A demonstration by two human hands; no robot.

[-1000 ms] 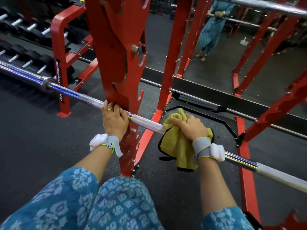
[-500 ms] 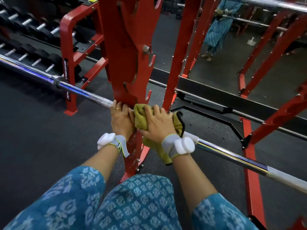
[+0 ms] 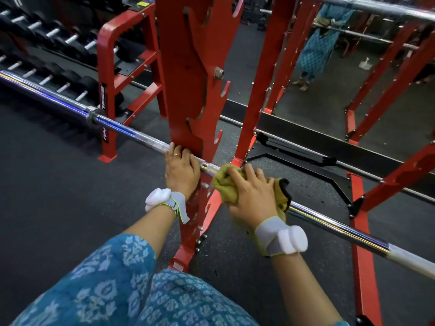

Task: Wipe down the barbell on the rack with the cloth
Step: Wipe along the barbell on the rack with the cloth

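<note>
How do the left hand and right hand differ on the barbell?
The left hand grips the bare barbell; the right hand holds the cloth on it. The left hand lies before the upright; the right hand lies to its right. Both wear white wrist devices.

1. Bars: two. One barbell [image 3: 329,222] lies across the rack; a second bar [image 3: 367,6] crosses the top right corner.
2. Cloths: one, a yellow-green cloth [image 3: 226,182].
3. Hands: two, the left hand [image 3: 182,171] and the right hand [image 3: 253,196].
4. Wrist straps: two, a left strap [image 3: 180,204] and a right strap [image 3: 268,234], each carrying one white unit.
5. Rings: one plainly seen, a ring [image 3: 177,155] on the left hand.
6. Dumbbells [image 3: 90,84]: two rows at left; the total cannot be fixed, as the rows run out of view.
7. Mirrors: one mirror [image 3: 388,90], showing one reflected person.
</note>
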